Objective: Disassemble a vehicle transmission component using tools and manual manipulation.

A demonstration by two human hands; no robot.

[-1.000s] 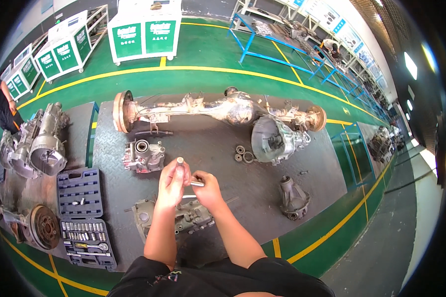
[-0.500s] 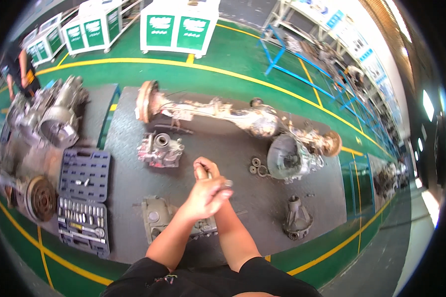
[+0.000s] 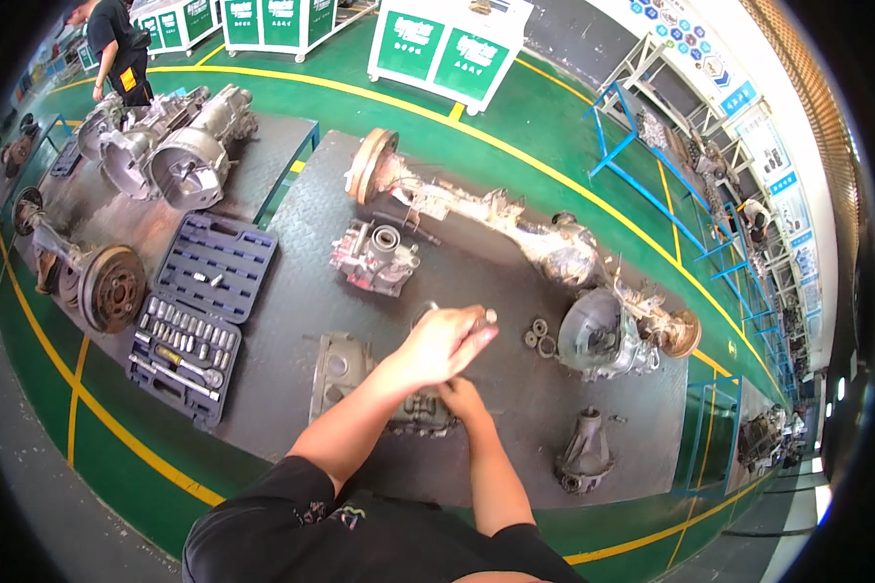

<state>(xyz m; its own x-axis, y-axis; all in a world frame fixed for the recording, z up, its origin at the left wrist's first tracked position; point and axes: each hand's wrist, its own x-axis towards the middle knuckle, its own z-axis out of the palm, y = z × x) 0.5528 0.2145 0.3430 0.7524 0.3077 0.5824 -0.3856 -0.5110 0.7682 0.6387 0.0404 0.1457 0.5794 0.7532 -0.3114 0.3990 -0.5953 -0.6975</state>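
Standing far left, a co-worker [image 3: 122, 49] is cut off by the top of the view. Farther right, the left forearm covers part of a grey casing [image 3: 332, 367]. The left hand [image 3: 445, 345] is curled around a metal tool [image 3: 492, 317] above the worktop [image 3: 540, 428]; only the tool's end shows clearly, at the fist's right. The right hand [image 3: 465, 400] is partly hidden just nearer, so I cannot tell its grip. Bare worktop separates the socket case [image 3: 260, 264] at left from the casing; more stretches right toward a cone-shaped housing [image 3: 585, 452], near the worktop's right side.
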